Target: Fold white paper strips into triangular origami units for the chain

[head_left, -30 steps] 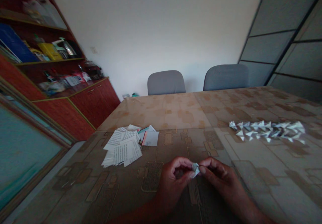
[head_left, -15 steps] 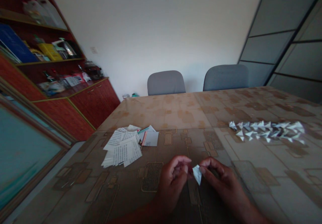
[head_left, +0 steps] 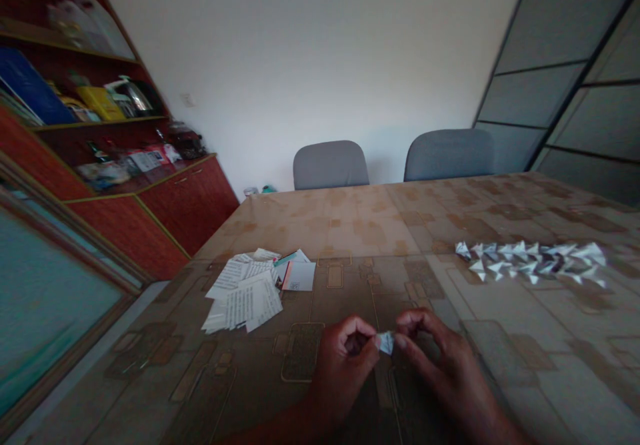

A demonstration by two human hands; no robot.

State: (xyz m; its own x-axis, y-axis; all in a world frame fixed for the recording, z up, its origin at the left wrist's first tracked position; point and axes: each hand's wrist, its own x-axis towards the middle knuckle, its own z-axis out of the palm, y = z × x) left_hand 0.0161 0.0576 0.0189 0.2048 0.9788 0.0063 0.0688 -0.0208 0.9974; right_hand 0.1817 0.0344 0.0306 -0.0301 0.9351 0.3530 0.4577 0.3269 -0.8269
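A small folded piece of white paper (head_left: 386, 343) is between my hands, above the near part of the patterned table (head_left: 350, 225). My left hand (head_left: 345, 358) pinches its left side between thumb and forefinger. My right hand (head_left: 437, 358) is at the paper's right edge, its thumb and forefinger a little apart; the paper seems free of them. Left of my hands lies a loose pile of printed paper pieces (head_left: 250, 295). Several folded paper shapes (head_left: 533, 258) stand in rows on the right of the table.
Two grey chairs (head_left: 330, 165) stand at the table's far edge by the wall. A red cabinet (head_left: 185, 198) with full shelves is at the left. Sliding panels (head_left: 540, 92) stand at the far right.
The folded paper has shifted slightly left and turned. My left hand has closed on it, while my right fingers have let go and parted a little.
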